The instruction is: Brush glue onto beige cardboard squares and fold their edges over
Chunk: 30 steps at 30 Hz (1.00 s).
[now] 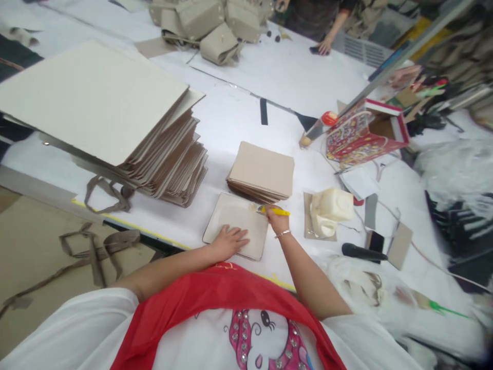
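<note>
The left hand (230,241) is resting spread and palm down on a panel (239,215), its fingers lying flat over the near part and pinning it to the tabletop (219,133). The right hand (278,222) is pinching a yellow tool (280,211) between thumb and fingers, with its tip pointing left over the panel's far right corner. That tip is blurring in this view, so it may be a brush, but I cannot be sure.

The panel is lying flat by the tabletop's near edge, just in front of a small stack (265,167) of similar pieces. To the left a big stack (92,103) is standing, its layers fanning out unevenly; to the right a jug (335,204) is sitting on a piece of card (308,218).

The panel is looking light, thin and fairly stiff, like board, so it is probably calling for little force: 1 flat palm is likely serving to steady it, though a smooth face could be sliding under a sideways push. Its corners are seeming the weak spots, liable to crease. For lifting, the left or near edge is offering the better hold, well away from the tool's tip
</note>
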Available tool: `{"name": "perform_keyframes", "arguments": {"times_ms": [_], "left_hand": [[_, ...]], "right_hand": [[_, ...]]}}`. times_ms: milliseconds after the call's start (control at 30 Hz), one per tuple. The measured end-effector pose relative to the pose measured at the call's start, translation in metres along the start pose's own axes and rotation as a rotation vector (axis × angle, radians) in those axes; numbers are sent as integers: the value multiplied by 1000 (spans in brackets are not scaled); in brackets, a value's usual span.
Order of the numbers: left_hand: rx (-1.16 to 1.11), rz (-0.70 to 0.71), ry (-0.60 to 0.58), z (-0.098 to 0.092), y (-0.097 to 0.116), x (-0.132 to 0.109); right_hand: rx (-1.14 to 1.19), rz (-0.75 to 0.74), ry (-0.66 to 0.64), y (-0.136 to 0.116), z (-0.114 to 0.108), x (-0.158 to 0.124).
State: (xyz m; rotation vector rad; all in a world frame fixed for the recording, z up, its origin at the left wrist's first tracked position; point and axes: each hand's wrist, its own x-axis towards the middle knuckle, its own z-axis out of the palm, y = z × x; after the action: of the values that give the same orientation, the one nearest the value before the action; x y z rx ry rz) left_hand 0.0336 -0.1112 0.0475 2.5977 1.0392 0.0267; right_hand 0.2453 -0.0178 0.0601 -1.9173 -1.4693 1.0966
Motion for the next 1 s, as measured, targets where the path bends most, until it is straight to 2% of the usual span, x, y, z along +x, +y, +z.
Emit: {"name": "perform_keyframes", "arguments": {"times_ms": [67, 100, 200, 300, 400, 533, 633, 700, 767, 833, 900, 933, 1000], "left_hand": [[-7, -3, -14, -2, 0, 1], [-10, 1, -21, -3, 0, 2], [-16, 11, -33, -5, 1, 3], [-13, -5, -51, -7, 3, 5], [-15, -19, -79, -10, 3, 7], [-31, 1, -100, -12, 3, 8], [-26, 4, -105, -16, 4, 8], [-35, 13, -106, -25, 4, 10], [-59, 47, -49, -39, 1, 20], [-60, 97, 111, -59, -5, 38], [-22, 130, 291, -82, -13, 62], [6, 119, 359, -94, -17, 76], [60, 45, 415, -112, -27, 101]], "right_hand": [[-4, 53, 81, 11, -25, -13], [-39, 17, 113, 13, -33, -19], [-278, -272, 126, 15, -40, -39], [-567, -501, -48, 22, -27, -66], [-715, -586, -168, 40, -14, -107], [-670, -589, -240, 54, -13, -166], [-508, -560, -302, 36, -29, -185], [-374, -504, -242, 12, -46, -179], [-223, -433, -56, -18, -67, -159], [-54, -359, 184, -51, -86, -126], [91, -304, 339, -88, -98, -85], [146, -292, 365, -106, -99, -63], [217, -309, 300, -139, -93, -17]]}}
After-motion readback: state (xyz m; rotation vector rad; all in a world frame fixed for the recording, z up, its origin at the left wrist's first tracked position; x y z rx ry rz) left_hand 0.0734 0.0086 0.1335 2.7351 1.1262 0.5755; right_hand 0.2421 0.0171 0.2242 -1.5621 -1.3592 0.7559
